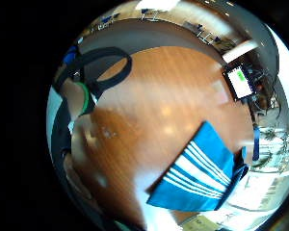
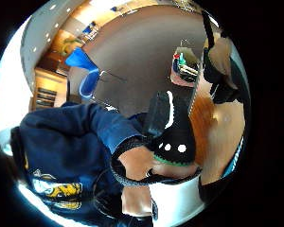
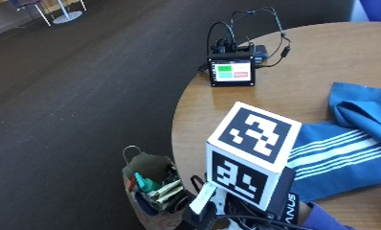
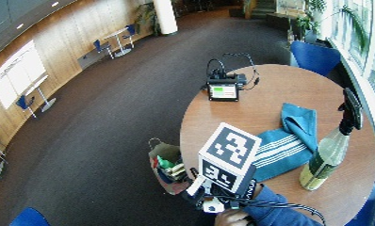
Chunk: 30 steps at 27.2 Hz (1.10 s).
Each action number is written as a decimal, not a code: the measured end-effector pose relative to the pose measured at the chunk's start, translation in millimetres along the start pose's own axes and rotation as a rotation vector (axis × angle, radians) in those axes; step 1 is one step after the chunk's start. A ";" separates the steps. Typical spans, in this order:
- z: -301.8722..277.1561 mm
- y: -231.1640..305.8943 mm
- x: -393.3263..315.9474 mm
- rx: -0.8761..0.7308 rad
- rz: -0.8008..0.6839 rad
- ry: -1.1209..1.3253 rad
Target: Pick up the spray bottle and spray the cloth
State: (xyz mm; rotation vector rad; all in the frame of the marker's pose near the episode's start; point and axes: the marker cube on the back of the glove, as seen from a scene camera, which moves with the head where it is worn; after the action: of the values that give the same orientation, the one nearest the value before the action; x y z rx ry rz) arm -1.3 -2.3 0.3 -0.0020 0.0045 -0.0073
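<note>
- Outside view: my hand sits at the bottom centre, mostly hidden under the rig, so I cannot tell how its fingers lie. The cloth, blue with white stripes, lies on the desk at right. A small screen stands on the desk near its far edge, upper centre. A bag of odds and ends stands on the floor at lower left. No bottle shows here.
- Wide outside view: the bottle stands upright on the desk at right, just beside the cloth's end and well apart from my hand at the bottom edge.
- Little finger side palm view: bare desk fills the middle, with the cloth at lower right, flat and untouched. No bottle in it.
- Thumb side palm view: my sleeve and the floor; nothing shows between my fingers that I can make out.
- My judgement: nothing of the task is done yet. I have to reach across, grip the bottle, lift it, aim at the cloth and squeeze the trigger.
</note>
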 end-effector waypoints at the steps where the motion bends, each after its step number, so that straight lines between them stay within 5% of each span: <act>1: 0.1 -0.4 -0.3 -0.001 -0.001 0.001; 17: -8.8 -11.3 3.5 0.006 -0.009 0.026; 30: -105.0 -5.1 1.9 0.033 0.066 -0.023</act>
State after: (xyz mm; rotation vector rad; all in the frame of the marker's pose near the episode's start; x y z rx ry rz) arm 0.1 -7.6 -104.8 0.0308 -0.0181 0.0590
